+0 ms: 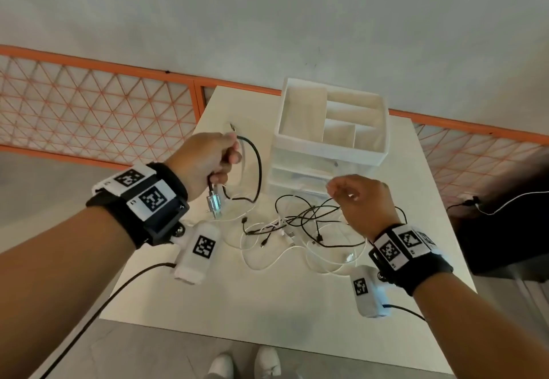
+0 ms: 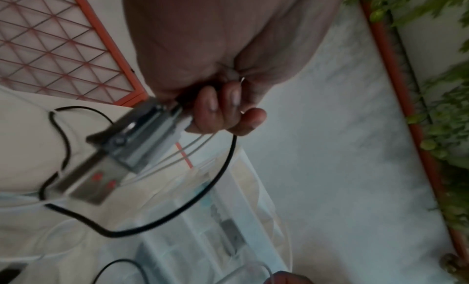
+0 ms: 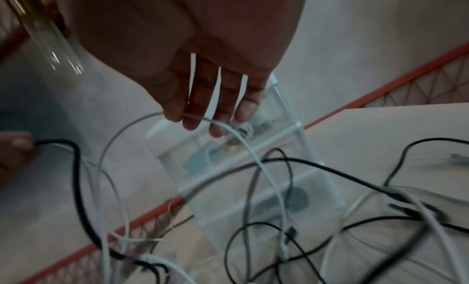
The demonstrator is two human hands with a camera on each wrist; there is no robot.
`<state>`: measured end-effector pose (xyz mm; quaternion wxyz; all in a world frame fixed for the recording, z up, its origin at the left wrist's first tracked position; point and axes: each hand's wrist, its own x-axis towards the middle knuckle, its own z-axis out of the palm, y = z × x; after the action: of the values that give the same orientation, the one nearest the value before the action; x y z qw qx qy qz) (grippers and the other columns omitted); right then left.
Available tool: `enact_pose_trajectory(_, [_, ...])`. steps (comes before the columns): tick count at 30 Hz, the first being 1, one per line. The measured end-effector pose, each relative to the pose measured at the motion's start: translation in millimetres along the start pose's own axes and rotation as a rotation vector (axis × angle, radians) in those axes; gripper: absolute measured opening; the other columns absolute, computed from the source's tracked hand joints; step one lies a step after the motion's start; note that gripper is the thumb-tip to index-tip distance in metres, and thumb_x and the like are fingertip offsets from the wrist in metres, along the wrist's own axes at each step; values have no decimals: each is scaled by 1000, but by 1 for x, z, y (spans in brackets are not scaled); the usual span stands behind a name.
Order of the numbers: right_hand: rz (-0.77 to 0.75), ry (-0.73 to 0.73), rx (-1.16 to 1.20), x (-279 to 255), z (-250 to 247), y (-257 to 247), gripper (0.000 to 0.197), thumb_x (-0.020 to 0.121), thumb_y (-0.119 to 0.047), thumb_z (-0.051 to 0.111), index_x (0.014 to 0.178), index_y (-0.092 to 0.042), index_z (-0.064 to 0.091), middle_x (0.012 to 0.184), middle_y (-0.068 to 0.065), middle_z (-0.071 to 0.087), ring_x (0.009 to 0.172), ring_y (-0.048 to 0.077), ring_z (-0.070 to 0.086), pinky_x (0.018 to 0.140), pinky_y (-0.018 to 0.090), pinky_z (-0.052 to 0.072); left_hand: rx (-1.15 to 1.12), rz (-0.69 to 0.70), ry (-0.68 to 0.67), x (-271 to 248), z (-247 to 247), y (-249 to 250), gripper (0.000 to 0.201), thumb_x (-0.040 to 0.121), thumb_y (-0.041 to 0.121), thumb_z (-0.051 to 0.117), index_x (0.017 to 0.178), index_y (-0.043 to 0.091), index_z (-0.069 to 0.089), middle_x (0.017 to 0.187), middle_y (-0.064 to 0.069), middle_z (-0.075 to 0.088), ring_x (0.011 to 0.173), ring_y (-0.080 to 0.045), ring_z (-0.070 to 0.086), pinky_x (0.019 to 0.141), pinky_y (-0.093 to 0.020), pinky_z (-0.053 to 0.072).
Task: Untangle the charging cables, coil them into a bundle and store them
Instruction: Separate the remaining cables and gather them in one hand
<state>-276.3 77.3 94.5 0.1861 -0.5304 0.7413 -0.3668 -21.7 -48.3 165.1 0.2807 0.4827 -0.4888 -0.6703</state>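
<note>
1. Left hand (image 1: 208, 160): its grip is curled tight round a black cable (image 1: 258, 170) together with a white strand. The fist is raised above the left part of the worktop (image 1: 267, 304).
2. A metal clip-like piece (image 1: 214, 204) hangs just below that fist; the left wrist view shows it blurred, with red marks on its flat end. Whether it is fixed to the cable cannot be told.
3. From the fist the black cable loops out to the right and drops back to the worktop near the clip.
4. Right hand (image 1: 361, 200): the fingers (image 3: 193, 107) are nearly straight and slightly spread, pointing down. A white cable (image 3: 264, 168) runs across the fingertips. Whether the grip pinches it or only touches it cannot be told.
5. The tangle of black and white cables (image 1: 297, 230) lies on the worktop between and below the two hands, still knotted together, with several plug ends showing.
6. A white organiser box (image 1: 329, 129) stands just behind the tangle, with open compartments on top and clear drawers below.
7. Beyond the worktop runs an orange lattice railing (image 1: 89, 105).
</note>
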Motion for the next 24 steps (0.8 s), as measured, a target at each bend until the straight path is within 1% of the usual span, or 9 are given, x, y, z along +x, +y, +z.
enact_pose_trajectory(3, [26,-71,193,-1,-7,-29,18,95,-13,61,86,-27,66,68,-3,70,56,11,65,61,26,49,-33,107,29,-4,-2,15,23,104,18,43,83,13,50,71,-5,61,43,-8,26,40,-20,21])
enact_pose_trajectory(5, [-62,-81,199,-3,-8,-52,13,96,-20,66,89,-30,69,62,-4,60,52,6,53,60,21,46,-12,167,-48,-12,1,22,16,103,21,47,89,12,49,86,-10,71,44,-8,27,42,-20,23])
enact_pose_trajectory(7, [-160,-90,213,-1,-9,-79,6,94,-24,69,93,-30,72,60,-6,50,50,6,43,59,20,45,115,226,-173,-23,12,25,27,96,39,54,95,12,51,96,-9,75,46,-7,28,43,-19,27])
enact_pose_trajectory(9, [-240,-28,241,4,-13,-105,5,93,-24,71,93,-27,74,55,-10,45,45,4,38,53,17,39,291,270,-277,-31,25,21,35,86,50,59,98,16,57,91,-7,75,48,-6,34,45,-18,31])
enact_pose_trajectory(12, [-280,156,251,15,-28,-127,3,91,-23,72,89,-23,75,55,-8,46,45,4,37,50,14,34,316,286,-286,-32,28,12,21,91,36,64,85,18,56,62,4,60,48,-8,34,44,-20,29])
enact_pose_trajectory(14, [-250,256,238,21,-40,-123,5,87,-28,76,84,-25,75,56,-4,48,48,5,38,52,17,35,257,250,-224,-28,17,13,21,95,31,62,79,19,54,56,6,51,47,-9,29,42,-20,25])
enact_pose_trajectory(17, [-138,322,209,29,-49,-97,15,82,-38,79,77,-25,72,53,-9,44,53,11,41,58,25,39,206,212,-212,-27,-2,18,16,94,29,63,90,13,59,59,4,51,47,-8,27,41,-18,25])
enact_pose_trajectory(22, [95,424,142,27,-51,-47,27,83,-49,76,72,-25,70,47,-14,44,52,11,40,61,28,39,327,240,-157,-28,-25,21,18,93,28,64,96,10,61,64,3,54,47,-8,31,42,-18,27])
enact_pose_trajectory(24, [158,468,108,25,-52,-34,27,85,-49,74,72,-27,68,51,-11,43,52,12,41,61,29,39,362,225,-102,-26,-32,16,18,92,28,66,90,11,63,64,1,52,48,-8,32,43,-20,28])
